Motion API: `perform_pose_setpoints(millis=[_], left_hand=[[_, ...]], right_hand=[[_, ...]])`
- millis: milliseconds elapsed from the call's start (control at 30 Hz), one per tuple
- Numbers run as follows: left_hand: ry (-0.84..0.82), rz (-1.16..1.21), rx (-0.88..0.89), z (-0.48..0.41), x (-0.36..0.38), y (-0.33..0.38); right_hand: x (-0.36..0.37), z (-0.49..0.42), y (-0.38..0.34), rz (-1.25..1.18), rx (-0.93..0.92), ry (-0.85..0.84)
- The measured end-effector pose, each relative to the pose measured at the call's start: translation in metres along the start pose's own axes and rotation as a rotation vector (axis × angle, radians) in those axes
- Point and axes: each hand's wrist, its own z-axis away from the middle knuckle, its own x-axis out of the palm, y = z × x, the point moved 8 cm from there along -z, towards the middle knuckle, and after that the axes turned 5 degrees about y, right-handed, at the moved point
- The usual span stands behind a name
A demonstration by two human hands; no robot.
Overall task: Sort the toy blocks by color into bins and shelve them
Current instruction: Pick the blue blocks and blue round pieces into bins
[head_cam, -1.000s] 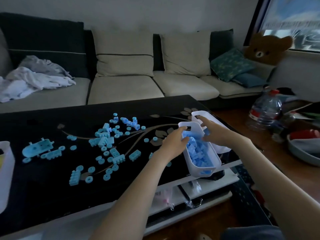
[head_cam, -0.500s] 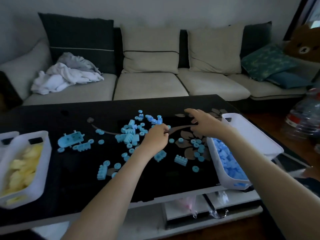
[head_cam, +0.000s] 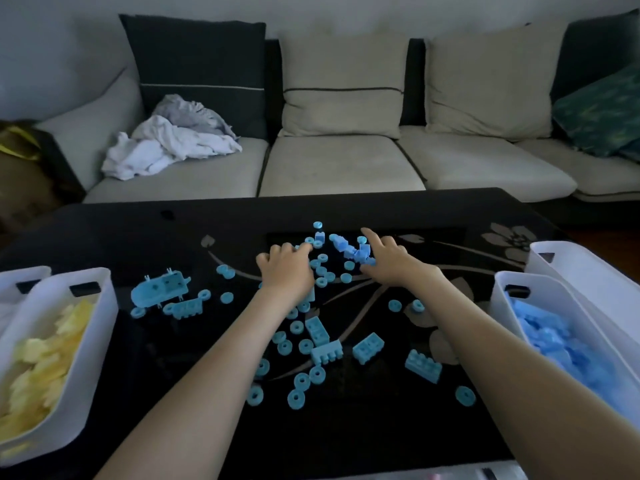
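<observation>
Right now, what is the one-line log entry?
left hand: on loose blue blocks | right hand: same | blue bin: right | yellow bin: left

A: What sort of place is this?
B: A home living room. A long cushioned sofa [head_cam: 339, 161] spans twelve o'clock, with crumpled laundry [head_cam: 166, 150] on its seat at eleven.
A: What else?
B: A glossy black flower-patterned desk [head_cam: 138, 393] before it, toy blocks [head_cam: 317, 329] scattered on top.
</observation>
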Motion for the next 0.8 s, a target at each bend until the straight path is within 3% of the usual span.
perform_pose_setpoints(millis=[167,300,400,500,567,667,800], left_hand=[[0.019,-0.024,-0.001,-0.011,0.006,0.002],[-0.055,0.07,-0.045,-0.01,0.015,0.002],[-0.039,0.108,-0.029,-0.003,0.009,0.01],[0.012,0.177,-0.026,0.004,-0.002,0.021],[0.056,0.326,-0.115,0.011,-0.015,0.022],[0.047,0.739,-0.374,0.025,-0.019,0.02],[0.021,0.883,-0.365,0.038,-0.024,0.046]], right_hand=[[0.013,-0.025,-0.018,0.14,-0.06,0.069],[0.02,-0.024,-0.026,0.007,-0.114,0.065],[0.015,-0.015,-0.024,-0.113,-0.133,0.005],[0.003,-0.005,-0.022,-0.161,-0.148,0.066],[-0.007,0.005,-0.02,-0.205,-0.14,0.124],[-0.021,0.023,-0.018,-0.248,-0.133,0.17],[-0.047,0.056,-0.008,-0.267,-0.119,0.182]])
